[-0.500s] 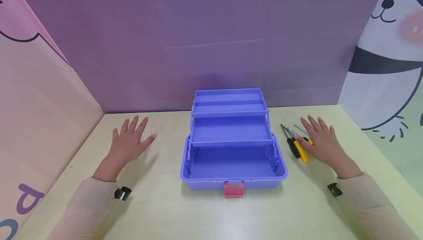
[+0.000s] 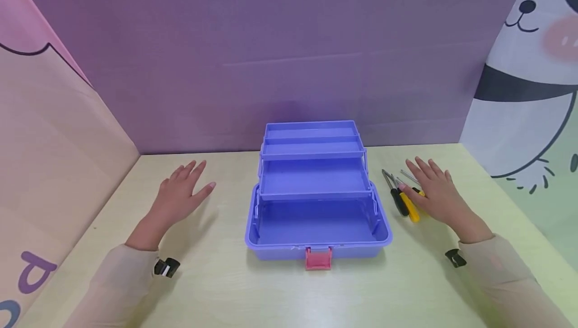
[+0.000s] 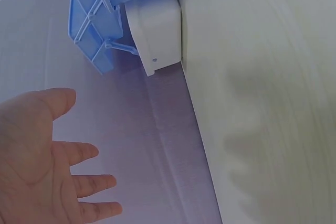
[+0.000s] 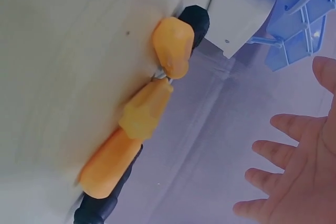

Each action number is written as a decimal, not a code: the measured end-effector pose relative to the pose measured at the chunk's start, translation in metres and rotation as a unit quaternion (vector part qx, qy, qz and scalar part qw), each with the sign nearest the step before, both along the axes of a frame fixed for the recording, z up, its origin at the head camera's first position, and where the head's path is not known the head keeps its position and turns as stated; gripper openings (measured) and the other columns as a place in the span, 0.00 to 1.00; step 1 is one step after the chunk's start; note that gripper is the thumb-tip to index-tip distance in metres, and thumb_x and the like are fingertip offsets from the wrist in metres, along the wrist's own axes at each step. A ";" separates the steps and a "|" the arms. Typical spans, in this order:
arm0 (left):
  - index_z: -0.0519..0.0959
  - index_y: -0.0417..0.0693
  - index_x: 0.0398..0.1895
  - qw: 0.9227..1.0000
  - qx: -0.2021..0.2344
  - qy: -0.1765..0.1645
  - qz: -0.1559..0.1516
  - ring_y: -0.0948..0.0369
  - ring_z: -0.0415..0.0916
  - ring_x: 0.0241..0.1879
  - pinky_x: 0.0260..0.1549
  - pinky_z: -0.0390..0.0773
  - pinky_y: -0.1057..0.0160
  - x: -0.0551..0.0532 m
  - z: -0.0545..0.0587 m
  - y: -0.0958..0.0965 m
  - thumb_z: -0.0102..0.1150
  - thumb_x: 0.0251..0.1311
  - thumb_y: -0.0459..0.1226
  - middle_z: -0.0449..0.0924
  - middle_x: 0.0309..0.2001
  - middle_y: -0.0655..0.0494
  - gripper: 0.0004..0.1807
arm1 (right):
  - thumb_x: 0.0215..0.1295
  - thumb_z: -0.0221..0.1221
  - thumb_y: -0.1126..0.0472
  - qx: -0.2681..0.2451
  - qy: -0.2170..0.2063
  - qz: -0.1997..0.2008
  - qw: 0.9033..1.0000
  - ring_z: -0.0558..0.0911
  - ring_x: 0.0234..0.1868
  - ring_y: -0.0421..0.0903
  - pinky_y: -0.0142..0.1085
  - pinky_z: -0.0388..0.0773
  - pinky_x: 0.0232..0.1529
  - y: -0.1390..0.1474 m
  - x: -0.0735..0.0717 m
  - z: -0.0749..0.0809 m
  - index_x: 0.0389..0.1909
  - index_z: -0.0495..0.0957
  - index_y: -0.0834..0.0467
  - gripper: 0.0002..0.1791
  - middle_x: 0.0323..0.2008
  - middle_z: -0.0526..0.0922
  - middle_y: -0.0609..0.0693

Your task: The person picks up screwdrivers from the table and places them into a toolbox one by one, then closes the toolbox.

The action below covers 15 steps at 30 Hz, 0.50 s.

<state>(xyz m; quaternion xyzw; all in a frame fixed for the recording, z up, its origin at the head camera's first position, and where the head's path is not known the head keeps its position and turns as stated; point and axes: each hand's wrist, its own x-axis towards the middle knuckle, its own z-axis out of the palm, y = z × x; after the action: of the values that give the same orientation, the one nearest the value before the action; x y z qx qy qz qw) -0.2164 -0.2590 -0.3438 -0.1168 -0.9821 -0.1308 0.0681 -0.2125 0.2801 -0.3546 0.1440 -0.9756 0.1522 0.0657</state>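
To the right of the purple toolbox [image 2: 280, 253], the screwdrivers [image 2: 399, 202] lie bunched on the table [image 2: 217, 288]. My right hand [image 2: 437, 196] hovers over part of them, its fingers straight and spread apart, holding nothing. To the left of the toolbox my left hand [image 2: 177, 200] is also off the table, thumb wide, fingers straight and apart, nothing held. The trays [image 2: 316, 177] step up towards the toolbox's back, and its pink latch [image 2: 318, 259] hangs at the front.

If I reached for one yellow handle [image 2: 410, 209], I judge a neighbour could roll away or come along, they lie so tight — and my own hand hides some of them, so I might grip badly. Leaning on the trays could, I think, fold them or tip the toolbox, since thin link arms [image 3: 123, 48] carry them.
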 end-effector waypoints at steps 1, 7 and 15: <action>0.52 0.40 0.72 1.000 0.001 0.001 -0.001 0.32 0.45 0.67 0.56 0.50 0.26 0.000 0.000 0.000 0.40 0.69 0.56 0.50 0.70 0.32 0.38 | 0.69 0.46 0.41 0.000 -0.002 0.001 1.000 0.44 0.69 0.72 0.73 0.38 0.61 0.000 0.000 0.000 0.71 0.52 0.63 0.40 0.70 0.49 0.70; 0.52 0.41 0.73 1.000 0.004 0.000 -0.009 0.32 0.46 0.67 0.56 0.51 0.27 0.002 -0.003 0.004 0.40 0.68 0.56 0.50 0.70 0.32 0.38 | 0.70 0.46 0.41 0.000 -0.006 0.008 1.000 0.45 0.69 0.72 0.72 0.38 0.61 0.002 0.001 -0.003 0.71 0.52 0.63 0.39 0.70 0.49 0.70; 0.50 0.41 0.73 1.000 0.014 0.004 -0.017 0.34 0.47 0.67 0.57 0.51 0.28 0.007 -0.006 0.007 0.42 0.68 0.54 0.49 0.70 0.33 0.39 | 0.70 0.48 0.44 -0.026 0.009 0.039 0.999 0.48 0.68 0.72 0.71 0.41 0.61 0.004 0.001 -0.007 0.71 0.54 0.63 0.37 0.69 0.52 0.71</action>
<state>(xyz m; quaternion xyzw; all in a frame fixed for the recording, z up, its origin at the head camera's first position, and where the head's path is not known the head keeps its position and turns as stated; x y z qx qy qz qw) -0.2096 -0.2517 -0.3494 -0.1329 -0.9778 -0.1456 0.0716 -0.2118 0.2839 -0.3614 0.1811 -0.9645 0.1783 0.0720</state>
